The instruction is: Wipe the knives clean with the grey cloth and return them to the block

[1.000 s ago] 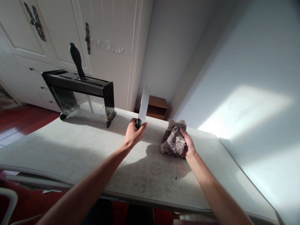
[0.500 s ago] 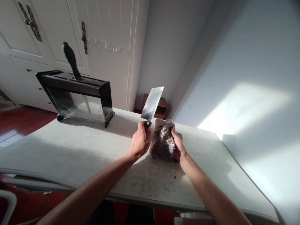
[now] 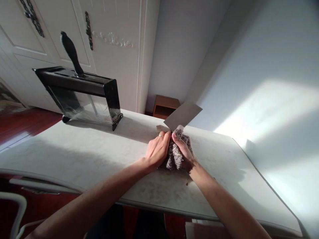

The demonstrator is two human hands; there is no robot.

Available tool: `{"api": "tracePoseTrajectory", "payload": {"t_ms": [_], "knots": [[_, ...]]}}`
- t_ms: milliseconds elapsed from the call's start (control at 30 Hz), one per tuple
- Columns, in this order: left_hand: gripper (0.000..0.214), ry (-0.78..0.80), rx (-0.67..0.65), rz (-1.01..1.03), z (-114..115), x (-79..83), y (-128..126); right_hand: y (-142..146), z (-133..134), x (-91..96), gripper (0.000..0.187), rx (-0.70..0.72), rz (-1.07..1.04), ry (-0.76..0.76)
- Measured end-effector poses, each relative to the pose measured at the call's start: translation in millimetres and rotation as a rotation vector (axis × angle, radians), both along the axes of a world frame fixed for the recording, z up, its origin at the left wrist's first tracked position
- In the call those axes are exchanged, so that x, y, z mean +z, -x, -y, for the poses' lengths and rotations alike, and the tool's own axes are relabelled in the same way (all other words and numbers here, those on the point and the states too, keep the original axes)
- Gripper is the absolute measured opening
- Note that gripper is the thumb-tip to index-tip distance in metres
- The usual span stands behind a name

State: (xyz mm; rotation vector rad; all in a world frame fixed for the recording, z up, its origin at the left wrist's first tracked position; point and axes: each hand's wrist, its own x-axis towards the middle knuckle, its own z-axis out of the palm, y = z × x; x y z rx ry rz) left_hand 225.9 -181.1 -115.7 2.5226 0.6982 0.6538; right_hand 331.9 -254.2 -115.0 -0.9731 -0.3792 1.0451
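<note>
Pale tubular frame, one, nearest my camera, at eight o'clock from the hands, cut off by the edge of my view. Brown spot, small, at five, on the tabletop, whitish and smudged. Left hand, ring on one finger, fingers curled tight at the base of the knife; I judge them closed on its grip, though that part is hidden from me. Right hand, thumb pressing, fingers wrapped about the cloth, grey-brown, shaggy, bunched between both palms; whether it touches the tabletop I cannot tell. Knife: broad, rectangular, grey, lying beyond the fingertips, long axis running from the meeting of the hands out toward half past one; left fingertips a shade nearer its heel than the right thumb. Holder, black frame, clear panels, at ten, with one black handle rising from its top, leaning toward eleven. Wooden unit, brown, open-fronted, at twelve, beyond the tabletop's far edge. Cabinet, white, at eleven, dark ornate pulls. Wall, partly sunlit, between one and two. Brands, labels, writing: none that I can read.
</note>
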Motion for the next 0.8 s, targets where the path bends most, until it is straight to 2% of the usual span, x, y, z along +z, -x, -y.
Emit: {"api": "tracePoseTrajectory", "payload": {"t_ms": [67, 100, 167, 267, 367, 467, 533, 633, 733, 800], "knots": [[0.039, -0.054, -0.04, 0.01, 0.6, -1.9, -0.6, -2.0, -1.0, -2.4, 0.033, 0.11, -0.024, 0.004], [0.038, -0.078, -0.058, 0.023, 0.6, -3.2, -1.1, -3.1, -1.3, -3.5, 0.033, 0.117, -0.019, -0.002], [0.039, -0.101, -0.09, 0.065, 0.2, -5.9, -2.2, -4.6, -1.7, -4.5, 0.032, 0.093, 0.009, -0.013], [0.053, -0.057, -0.132, 0.143, -1.0, -9.3, -3.1, -3.5, -2.3, -3.7, 0.032, 0.028, 0.059, -0.003], [0.064, 0.059, -0.165, 0.208, -1.3, -11.7, -1.3, -0.4, -3.5, -2.1, 0.031, -0.065, 0.136, 0.019], [0.071, 0.245, -0.164, 0.278, -0.7, -13.0, 2.0, 0.2, -5.1, -1.8, 0.032, -0.125, 0.233, 0.005], [0.072, 0.405, -0.124, 0.32, -1.2, -13.2, 3.4, -2.2, -5.8, -2.2, 0.033, -0.172, 0.281, -0.001], [0.068, 0.586, -0.008, 0.41, -5.5, -13.0, 3.2, -8.9, -5.8, -3.2, 0.037, -0.32, 0.322, 0.064], [0.062, 0.66, 0.08, 0.521, -12.8, -13.6, 1.4, -16.4, -5.4, -6.3, 0.04, -0.423, 0.301, 0.102], [0.057, 0.681, 0.102, 0.556, -16.7, -14.5, 0.4, -20.5, -5.7, -9.2, 0.043, -0.422, 0.246, 0.11]]}}
